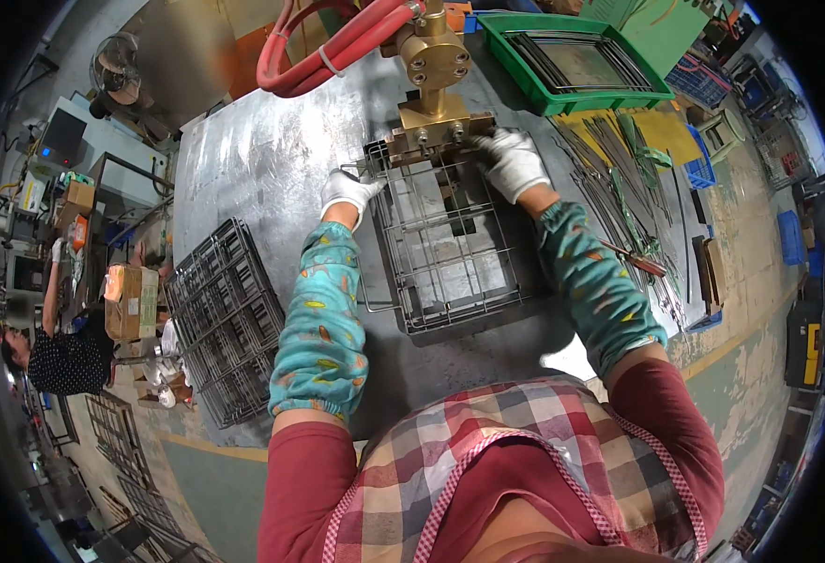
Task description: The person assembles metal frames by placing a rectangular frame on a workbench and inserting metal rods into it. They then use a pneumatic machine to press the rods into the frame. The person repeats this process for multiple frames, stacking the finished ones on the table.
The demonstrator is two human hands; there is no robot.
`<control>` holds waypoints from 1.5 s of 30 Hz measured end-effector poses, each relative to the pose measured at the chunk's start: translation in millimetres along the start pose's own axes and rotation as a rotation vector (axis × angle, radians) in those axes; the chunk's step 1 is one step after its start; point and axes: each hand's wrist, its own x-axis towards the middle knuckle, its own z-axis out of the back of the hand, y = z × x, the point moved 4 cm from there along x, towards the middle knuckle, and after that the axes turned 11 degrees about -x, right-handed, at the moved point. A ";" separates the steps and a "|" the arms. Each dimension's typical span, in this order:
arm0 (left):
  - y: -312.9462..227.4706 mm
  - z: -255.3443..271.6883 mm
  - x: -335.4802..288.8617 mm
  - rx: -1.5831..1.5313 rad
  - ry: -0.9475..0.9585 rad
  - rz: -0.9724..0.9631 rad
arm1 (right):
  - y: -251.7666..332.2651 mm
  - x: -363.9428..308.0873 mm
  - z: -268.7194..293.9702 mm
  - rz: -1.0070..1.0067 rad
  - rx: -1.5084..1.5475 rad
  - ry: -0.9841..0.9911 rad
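Note:
A rectangular wire rack (445,246) lies on the metal worktable before me, its far end under the brass welding head (434,117) of a machine. My left hand (348,190), in a white glove, is closed on the rack's far left side. At the far right corner, close beside the brass head, is my right hand (515,161), also gloved. Its fingers are bent and closed together; what lies between the fingertips is too small to make out. A dark fixture shows through the rack's bars.
Stacked wire grids (225,319) rest at the table's left edge. Loose metal rods (609,169) and a red-handled tool (639,262) lie on the right. A green tray (576,100) of dark frames stands at the back right. Red hoses (337,56) hang beside the head. Another person (60,357) is at far left.

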 end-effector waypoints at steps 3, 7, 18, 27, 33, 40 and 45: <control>-2.8 -0.2 -2.6 -0.011 0.019 0.023 | -42.1 -11.6 21.2 -0.457 0.036 -0.162; -8.2 2.0 -6.6 -0.038 -0.007 0.003 | -68.3 -20.1 -7.6 -0.662 0.260 0.355; -15.2 6.1 -9.4 -0.022 0.024 0.054 | -70.3 1.0 -9.5 -0.672 0.167 0.630; -56.1 21.2 -2.3 0.025 0.048 -0.023 | -87.2 28.0 -42.0 -0.621 0.158 0.554; -51.1 17.9 4.5 -0.047 0.056 -0.027 | -86.9 32.4 -42.3 -0.643 0.142 0.620; -39.0 16.9 18.2 0.059 -0.020 0.026 | -92.1 29.9 -50.2 -0.581 0.181 0.501; -22.6 12.4 29.3 0.002 -0.005 0.005 | -82.7 31.5 -38.2 -0.629 0.179 0.549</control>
